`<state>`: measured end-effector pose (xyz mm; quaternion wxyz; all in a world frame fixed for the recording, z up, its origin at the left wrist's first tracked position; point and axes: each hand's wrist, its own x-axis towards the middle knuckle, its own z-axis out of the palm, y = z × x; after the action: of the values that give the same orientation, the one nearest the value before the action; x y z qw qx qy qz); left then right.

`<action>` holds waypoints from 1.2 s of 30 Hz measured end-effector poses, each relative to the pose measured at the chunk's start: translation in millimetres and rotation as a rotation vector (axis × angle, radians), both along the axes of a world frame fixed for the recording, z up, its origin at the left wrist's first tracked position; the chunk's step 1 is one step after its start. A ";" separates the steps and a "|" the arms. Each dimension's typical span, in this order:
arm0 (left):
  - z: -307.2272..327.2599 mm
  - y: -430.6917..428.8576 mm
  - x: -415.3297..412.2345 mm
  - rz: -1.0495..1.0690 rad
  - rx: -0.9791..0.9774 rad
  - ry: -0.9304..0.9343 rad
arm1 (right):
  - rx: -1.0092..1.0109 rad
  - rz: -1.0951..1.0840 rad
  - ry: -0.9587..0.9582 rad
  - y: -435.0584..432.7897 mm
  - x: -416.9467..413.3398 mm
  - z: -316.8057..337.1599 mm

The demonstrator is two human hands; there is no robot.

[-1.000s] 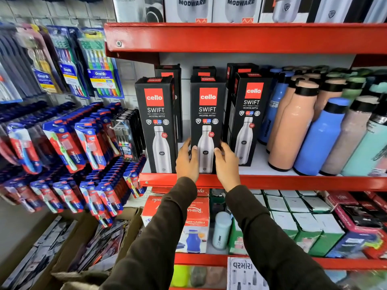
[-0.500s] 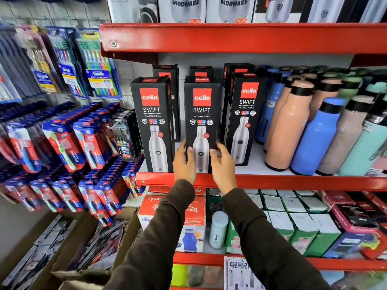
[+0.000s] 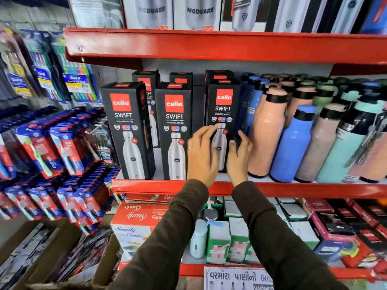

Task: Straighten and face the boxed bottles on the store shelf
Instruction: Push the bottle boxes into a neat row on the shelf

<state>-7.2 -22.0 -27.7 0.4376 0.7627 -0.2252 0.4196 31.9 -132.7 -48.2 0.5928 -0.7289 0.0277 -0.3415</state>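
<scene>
On the red metal shelf (image 3: 159,186) stand three tall black cardboard Cello Swift bottle boxes in front: left (image 3: 127,130), middle (image 3: 174,130), right (image 3: 223,105). The left hand (image 3: 202,155) and right hand (image 3: 238,158), fingers spread, flank the right box's lower part; contact is blurred. Peach and blue bottles (image 3: 278,135) stand just beside it.

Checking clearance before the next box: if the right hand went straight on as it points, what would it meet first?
Probably the right-hand Cello Swift box; the right hand already flanks its lower right edge, though contact is unclear.
</scene>
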 end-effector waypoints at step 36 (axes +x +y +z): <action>-36.3 -14.0 14.7 -0.022 -0.220 0.631 | -0.113 0.221 0.229 -40.2 -23.6 -18.9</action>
<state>7.5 -36.1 -63.9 0.5701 0.8007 -0.0401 0.1796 8.3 -172.9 -67.0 0.5779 -0.7937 -0.0043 -0.1899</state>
